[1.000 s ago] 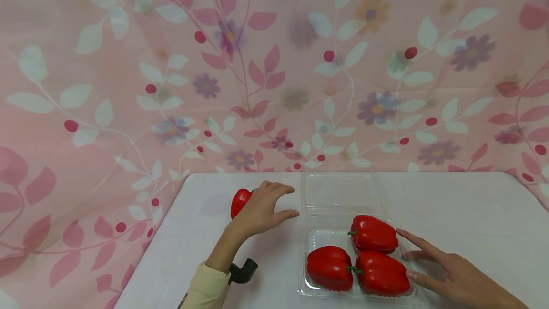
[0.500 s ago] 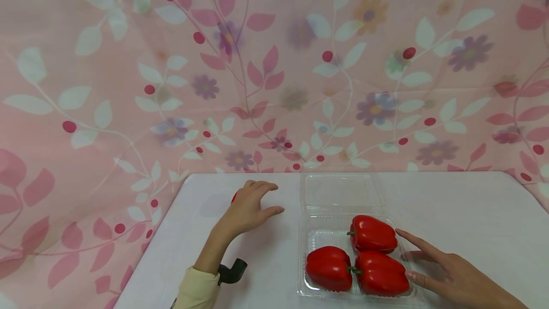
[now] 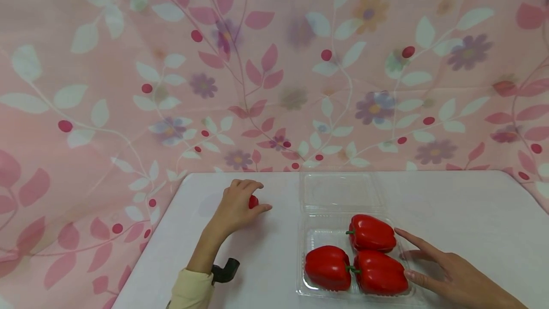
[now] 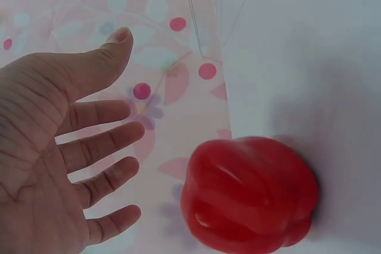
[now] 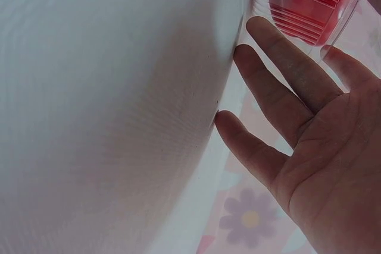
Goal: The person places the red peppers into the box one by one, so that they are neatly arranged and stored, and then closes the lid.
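- Cuff [image 3: 190, 287] and black wrist fitting [image 3: 225, 271] noted at lower left, on the table's near side; clock read from the tray's centre, 12 being the far side.
- Left hand [image 3: 237, 204] held at 10 o'clock, well apart from the tray; thumb and fingers spread apart, nothing gripped.
- Loose pepper [image 3: 253, 202] lying at 10 o'clock, glimpsed between thumb and fingers; a gap to them is shown in the left wrist view.
- Step in hand judged to be the reach for this pepper; fingers and thumb would next need to be closed round its sides before any lift.
- Clear tray [image 3: 328, 236] with lid [image 3: 343, 192] laid back at 12.
- Three peppers held inside: one [image 3: 328, 267] at 8, one [image 3: 372, 233] at 1, one [image 3: 381, 272] at 4; bare floor shown at 10.
- Right hand [image 3: 448, 267] placed at 3, just beside the tray, fingers extended and parted; contact cannot be told.
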The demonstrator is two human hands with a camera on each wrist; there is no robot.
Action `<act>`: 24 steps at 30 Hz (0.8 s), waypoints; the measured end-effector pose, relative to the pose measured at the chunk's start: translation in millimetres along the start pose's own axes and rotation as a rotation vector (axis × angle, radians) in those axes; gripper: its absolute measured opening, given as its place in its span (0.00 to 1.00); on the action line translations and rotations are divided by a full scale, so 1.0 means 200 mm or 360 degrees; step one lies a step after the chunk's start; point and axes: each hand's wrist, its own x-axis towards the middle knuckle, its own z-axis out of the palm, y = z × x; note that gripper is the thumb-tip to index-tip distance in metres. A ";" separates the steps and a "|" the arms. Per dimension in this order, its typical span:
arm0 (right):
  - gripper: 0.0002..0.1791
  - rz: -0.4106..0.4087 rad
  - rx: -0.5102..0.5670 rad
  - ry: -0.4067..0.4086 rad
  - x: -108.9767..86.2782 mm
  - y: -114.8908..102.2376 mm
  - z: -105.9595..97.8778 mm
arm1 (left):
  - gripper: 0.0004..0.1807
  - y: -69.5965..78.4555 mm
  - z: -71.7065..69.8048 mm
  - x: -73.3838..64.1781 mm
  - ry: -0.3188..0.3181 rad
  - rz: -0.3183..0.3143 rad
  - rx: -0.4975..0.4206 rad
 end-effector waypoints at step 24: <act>0.50 0.0004 -0.0020 -0.0007 0.01 0.01 0.00 | 0.32 -0.16 0.03 -0.06 0.0037 -0.0243 0.0130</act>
